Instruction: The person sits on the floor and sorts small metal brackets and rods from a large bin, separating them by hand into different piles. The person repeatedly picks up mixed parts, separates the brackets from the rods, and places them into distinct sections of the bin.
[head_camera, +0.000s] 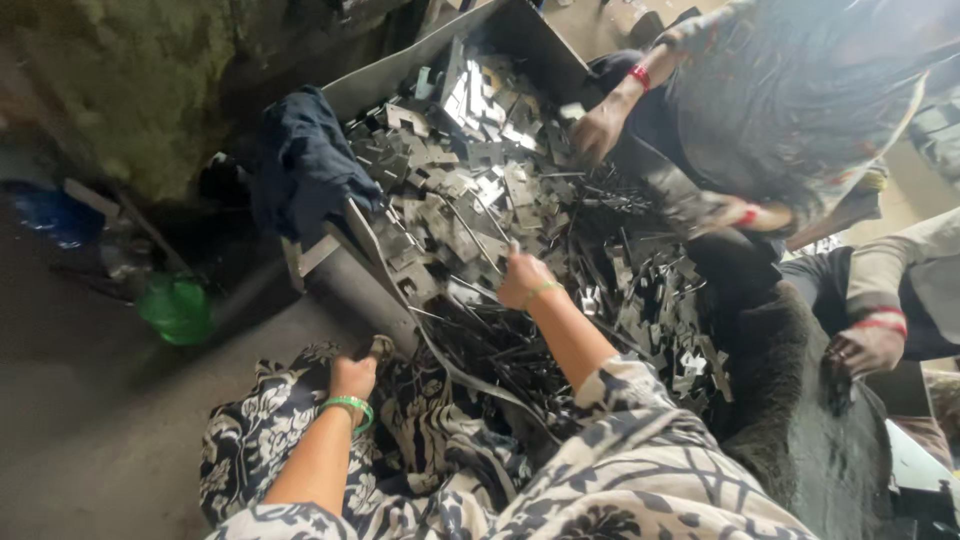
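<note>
A: Reaching into what?

B: The right hand (524, 279) is closed, pinching a thin metal strip (478, 243) at the middle of the heap of metal stampings (480, 180) in a grey tray (385, 85).

A: The left hand (356, 375)?

B: Curled on patterned cloth (260, 420) just outside the tray's near edge; its hold is unclear. Another person's hand (598, 130) touches the heap's far side.

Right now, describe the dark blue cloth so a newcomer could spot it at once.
Find the big grey metal tray heaped with small metal stampings. On its left rim hangs a crumpled dark blue cloth. It is the only soft, dark blue thing among the shiny hard pieces.
</note>
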